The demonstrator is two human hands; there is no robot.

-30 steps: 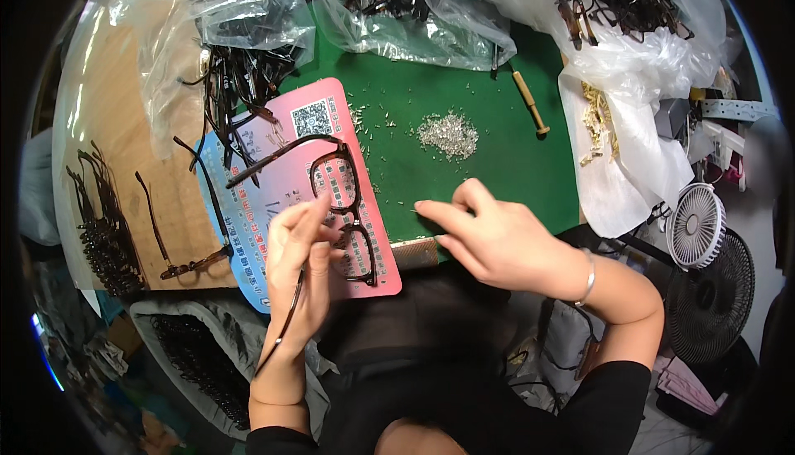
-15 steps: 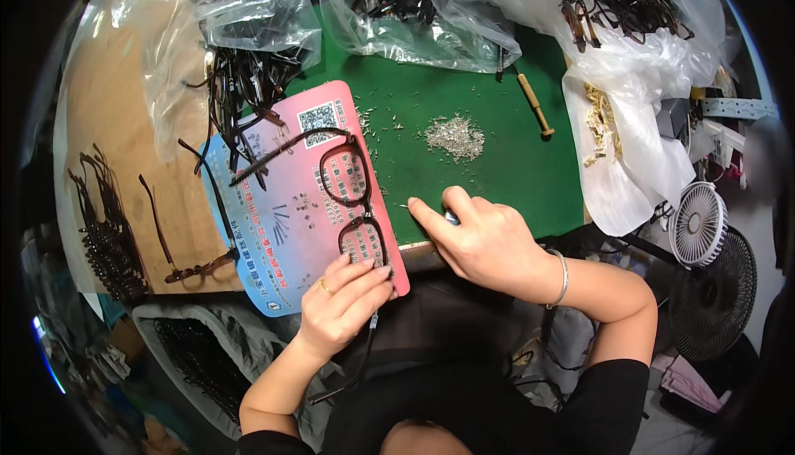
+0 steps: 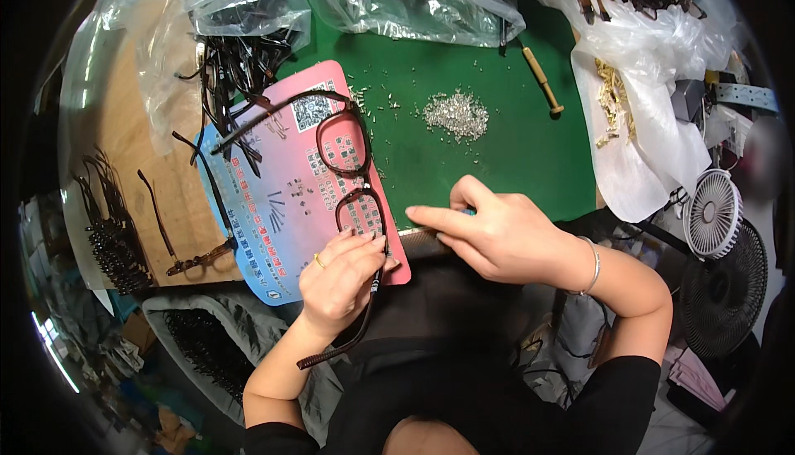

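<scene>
My left hand, a ring on one finger, grips a dark brown eyeglass frame at its near hinge corner. The frame lies over a pink-and-blue printed mat. One temple stretches to the far left across the mat; the other hangs past the table's front edge, below my hand. My right hand rests at the front edge of the green mat, index finger stretched out toward the frame. Its other fingers are curled round a small bluish object, mostly hidden. Beyond lies a pile of tiny silvery screws.
A brass-coloured handled tool lies at the far right. Plastic bags of dark frame parts line the back. Loose temples and a stack of frames are on the left. Small fans stand at right.
My right index finger has drawn back toward the mat's front edge; a tiny bright piece at its tip no longer shows. The hanging temple has swung up a little. The whole view has shifted slightly.
</scene>
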